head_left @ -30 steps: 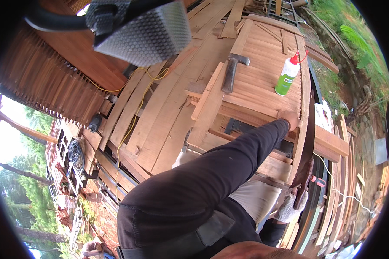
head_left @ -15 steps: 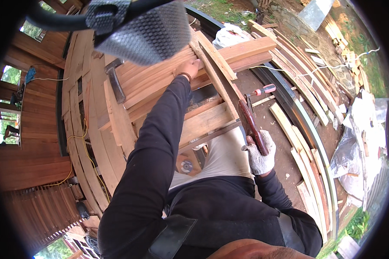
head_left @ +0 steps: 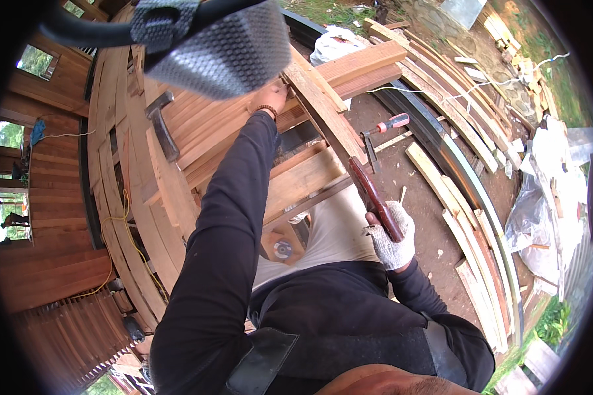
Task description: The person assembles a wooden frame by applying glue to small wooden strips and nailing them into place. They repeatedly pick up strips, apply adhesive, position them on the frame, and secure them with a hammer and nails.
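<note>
My bare left hand [head_left: 270,99], with a beaded bracelet at the wrist, grips the edge of a long wooden board [head_left: 319,115]; a blurred grey shape hides some of its fingers. In a white glove, my right hand [head_left: 393,240] is closed around the glossy red-brown handle [head_left: 374,194] of a long tool. This handle slants up to the board's right edge; the tool's working end cannot be made out. Beside it, a clamp [head_left: 375,146] with a red and black grip sits at that edge. A hammer [head_left: 163,125] lies on the planks left of my left arm.
Thick beams [head_left: 362,69] reach out beyond the board. A dark metal beam [head_left: 441,135] curves along the right, with timber strips [head_left: 451,201] by it. Clear plastic sheeting [head_left: 547,210] lies farther right. A yellow cord [head_left: 126,220] runs over the floorboards at left.
The view has shifted slightly. My right hand has drawn the tool handle a little back toward me, away from the clamp. My left hand stays at the board.
</note>
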Available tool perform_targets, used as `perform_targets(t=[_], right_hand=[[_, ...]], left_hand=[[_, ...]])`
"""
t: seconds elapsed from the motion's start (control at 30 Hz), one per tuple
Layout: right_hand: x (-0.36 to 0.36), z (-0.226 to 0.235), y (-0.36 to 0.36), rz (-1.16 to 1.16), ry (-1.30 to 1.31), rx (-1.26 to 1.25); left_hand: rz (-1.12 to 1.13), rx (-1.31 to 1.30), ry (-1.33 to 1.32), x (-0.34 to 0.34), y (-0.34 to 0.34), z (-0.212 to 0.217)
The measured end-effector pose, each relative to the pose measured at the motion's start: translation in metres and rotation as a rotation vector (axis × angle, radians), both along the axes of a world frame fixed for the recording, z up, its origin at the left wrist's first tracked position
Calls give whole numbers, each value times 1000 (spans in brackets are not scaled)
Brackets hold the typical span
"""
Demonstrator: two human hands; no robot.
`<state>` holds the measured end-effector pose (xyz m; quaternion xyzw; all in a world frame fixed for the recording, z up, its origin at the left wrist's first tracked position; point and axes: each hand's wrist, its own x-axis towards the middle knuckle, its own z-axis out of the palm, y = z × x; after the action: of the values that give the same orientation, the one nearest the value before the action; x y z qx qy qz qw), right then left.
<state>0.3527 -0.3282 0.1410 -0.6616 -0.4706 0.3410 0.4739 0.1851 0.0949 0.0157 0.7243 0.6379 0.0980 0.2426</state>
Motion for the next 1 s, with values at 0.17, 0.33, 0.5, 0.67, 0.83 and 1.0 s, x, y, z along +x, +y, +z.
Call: perform_targets(t=[0.17,0.33,0.5,0.67,0.83,1.0], right_hand=[[-1,-5,6,-4,106,23],[-1,-2,2,21,115,19],[-2,-5,-5,23,134,48],[0,-8,12,28,74,29],[1,-6,-8,49,-12,6],[-1,-31,39,54,12,60]], left_hand=[[39,93,18,9,-12,7],[43,56,-7,1,-6,0],[51,84,-16,5,-10,0],[45,93,38,5,-11,1],[62,104,-4,1,-8,-4],[71,96,14,5,-13,2]])
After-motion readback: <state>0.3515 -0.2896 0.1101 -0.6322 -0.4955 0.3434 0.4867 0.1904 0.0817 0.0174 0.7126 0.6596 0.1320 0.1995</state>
